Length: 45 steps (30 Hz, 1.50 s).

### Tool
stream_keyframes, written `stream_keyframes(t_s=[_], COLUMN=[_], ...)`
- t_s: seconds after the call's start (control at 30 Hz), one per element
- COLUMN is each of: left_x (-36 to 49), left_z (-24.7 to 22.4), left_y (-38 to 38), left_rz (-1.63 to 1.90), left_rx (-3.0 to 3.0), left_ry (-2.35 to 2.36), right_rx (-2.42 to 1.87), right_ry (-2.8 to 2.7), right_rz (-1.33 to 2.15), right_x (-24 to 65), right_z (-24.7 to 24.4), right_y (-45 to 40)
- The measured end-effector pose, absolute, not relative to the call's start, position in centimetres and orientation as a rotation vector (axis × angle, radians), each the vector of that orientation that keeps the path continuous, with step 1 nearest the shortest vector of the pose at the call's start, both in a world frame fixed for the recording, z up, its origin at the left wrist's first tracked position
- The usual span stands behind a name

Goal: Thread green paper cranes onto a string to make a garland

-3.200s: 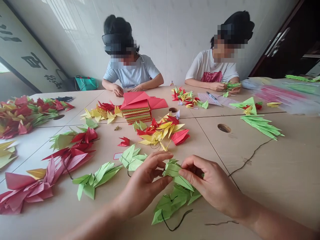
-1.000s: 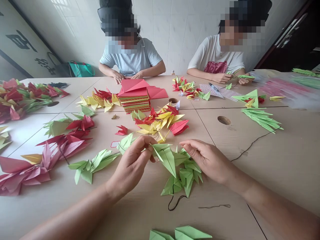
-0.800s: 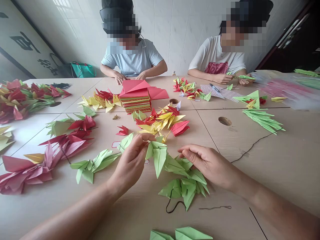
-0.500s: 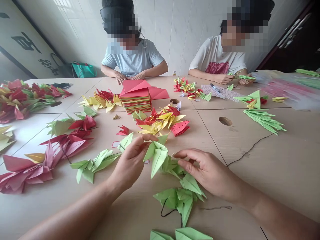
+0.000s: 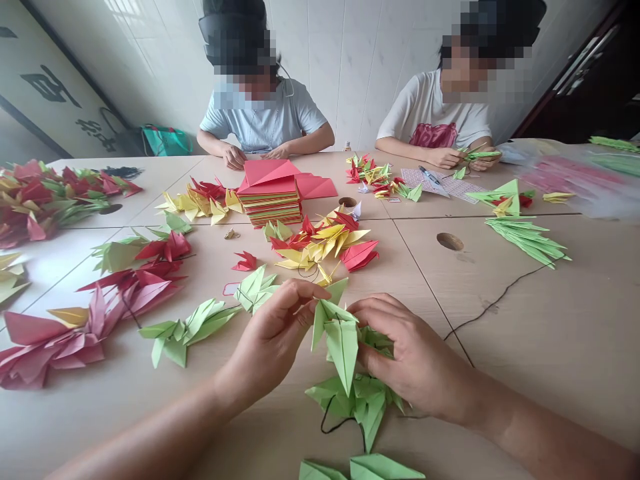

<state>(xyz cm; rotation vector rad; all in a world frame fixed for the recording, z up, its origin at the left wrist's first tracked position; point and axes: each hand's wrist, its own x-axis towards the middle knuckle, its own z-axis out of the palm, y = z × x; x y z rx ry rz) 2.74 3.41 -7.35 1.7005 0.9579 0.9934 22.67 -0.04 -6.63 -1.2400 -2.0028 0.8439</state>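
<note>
Between my hands is a light green folded paper crane, its long pointed flap hanging down. My left hand pinches its left side with thumb and fingertips. My right hand closes on its right side, over more green folded pieces partly hidden behind the fingers. Below lies a cluster of green paper cranes with a black cord looping out of it. More green folded pieces show at the bottom edge. Left of my left hand lies a strung green crane.
A stack of coloured paper stands mid-table, with red and yellow cranes before it. Pink cranes lie at left. Two people sit opposite; one person's hand holds green pieces. The table has a round hole.
The green crane and my left hand have moved right and slightly down. My right hand has moved in and closed on the crane's right side.
</note>
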Motion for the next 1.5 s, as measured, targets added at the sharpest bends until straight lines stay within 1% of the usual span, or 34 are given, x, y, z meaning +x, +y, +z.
stream_keyframes(t_s=[0.17, 0.33, 0.43, 0.6, 0.87, 1.17, 1.5], left_x=[3.1, 3.1, 3.1, 3.0, 3.0, 2.9, 2.8], left_z=[-7.3, -7.2, -7.1, -7.1, -7.0, -6.9, -6.8], left_y=[4.0, 4.4, 4.5, 4.6, 4.7, 4.8, 5.1], left_rz=[1.050, 1.054, 1.045, 1.055, 1.079, 1.100, 1.181], left_rx=[1.393, 1.011, 0.913, 0.889, 0.894, 0.860, 0.836], left_ry=[0.986, 0.960, 0.894, 0.852, 0.846, 0.847, 0.922], right_rx=[-1.259, -1.371, -1.391, -1.392, -1.416, -1.342, -1.243], right_ry=[-1.978, -1.885, -1.856, -1.845, -1.837, -1.869, -1.968], right_rz=[0.844, 1.082, 1.103, 1.129, 1.022, 1.329, 1.097], right_x=[22.9, 23.0, 23.0, 23.0, 23.5, 23.7, 23.1], right_z=[-6.7, -6.2, -6.0, -6.5, -7.7, -7.4, -7.0], right_y=[-0.1, -0.3, -0.3, -0.1, 0.2, 0.5, 0.0])
